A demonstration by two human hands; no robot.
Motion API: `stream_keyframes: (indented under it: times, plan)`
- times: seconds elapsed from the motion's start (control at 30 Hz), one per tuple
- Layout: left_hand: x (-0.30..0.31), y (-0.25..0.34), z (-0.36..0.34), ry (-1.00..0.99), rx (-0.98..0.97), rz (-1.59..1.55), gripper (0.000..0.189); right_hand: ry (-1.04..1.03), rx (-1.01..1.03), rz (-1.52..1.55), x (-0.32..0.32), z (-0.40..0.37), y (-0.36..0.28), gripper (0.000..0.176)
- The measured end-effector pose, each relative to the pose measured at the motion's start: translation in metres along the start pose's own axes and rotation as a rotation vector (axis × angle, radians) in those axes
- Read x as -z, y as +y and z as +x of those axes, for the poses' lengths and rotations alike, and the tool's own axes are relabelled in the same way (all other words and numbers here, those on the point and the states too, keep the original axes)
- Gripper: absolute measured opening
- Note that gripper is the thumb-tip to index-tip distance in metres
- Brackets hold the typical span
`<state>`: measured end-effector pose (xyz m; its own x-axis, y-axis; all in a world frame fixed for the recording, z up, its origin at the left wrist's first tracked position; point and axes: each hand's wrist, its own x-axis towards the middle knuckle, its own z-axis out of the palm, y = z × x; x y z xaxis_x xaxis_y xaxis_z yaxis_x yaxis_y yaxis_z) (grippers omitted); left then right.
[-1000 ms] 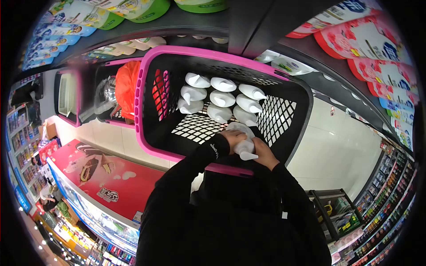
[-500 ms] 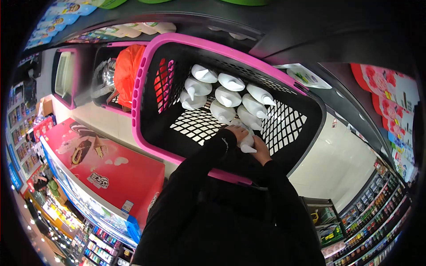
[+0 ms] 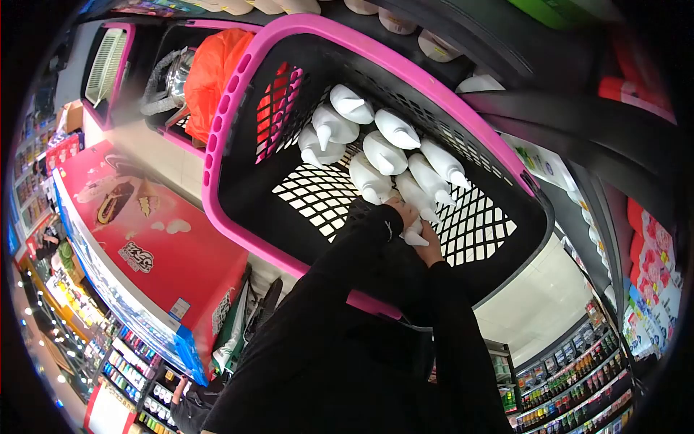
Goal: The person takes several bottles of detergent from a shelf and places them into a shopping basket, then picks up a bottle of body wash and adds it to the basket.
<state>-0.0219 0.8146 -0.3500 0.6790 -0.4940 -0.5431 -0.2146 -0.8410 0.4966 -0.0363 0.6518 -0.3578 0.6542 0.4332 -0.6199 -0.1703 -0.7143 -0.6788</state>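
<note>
A black mesh basket with a pink rim (image 3: pixel 376 42) holds several white bottles with pointed spouts, standing close together toward its far side. Inside the basket, my left hand (image 3: pixel 403 211) is closed on the nearest white bottle (image 3: pixel 415 234). My right hand (image 3: pixel 429 244) grips the same bottle from the right side. That bottle is close beside another white bottle (image 3: pixel 414 194). My arms, in black sleeves, reach over the basket's near edge and hide part of it.
A red freezer chest (image 3: pixel 144 239) stands at the left. Behind it, an orange bag (image 3: pixel 213 76) lies in another basket. Dark shelving (image 3: pixel 578 130) with packages overhangs the right and far side. Stocked shelves (image 3: pixel 571 383) stand at lower right.
The view has turned and shifted, so the basket looks larger and more tilted. My hands and the held bottle now sit closer against the other bottles.
</note>
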Motion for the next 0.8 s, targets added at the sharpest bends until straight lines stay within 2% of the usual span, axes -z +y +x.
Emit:
stream_keyframes:
  times: [0.03,0.13,0.47,0.6,0.67,0.8]
  plan:
    - [0.000,0.000,0.003,-0.011,0.003,-0.017,0.018,-0.022,-0.073,0.042,0.002,0.001,-0.004,0.045]
    - [0.001,0.000,0.008,-0.033,0.024,-0.020,0.019,-0.016,-0.108,-0.006,0.002,0.005,-0.004,0.042]
    - [-0.012,0.001,0.015,-0.074,0.081,0.038,0.025,0.010,-0.092,0.016,-0.012,0.009,0.019,0.039]
    - [0.009,0.006,0.013,-0.088,0.090,0.095,0.028,0.031,-0.075,-0.001,-0.005,0.007,0.000,0.043]
    - [0.040,0.007,0.011,-0.292,0.041,-0.080,0.030,0.033,-0.018,-0.002,-0.004,0.007,-0.006,0.046]
    - [0.024,0.003,0.015,-0.316,-0.014,0.016,0.022,0.035,0.001,0.132,-0.009,0.012,-0.005,0.044]
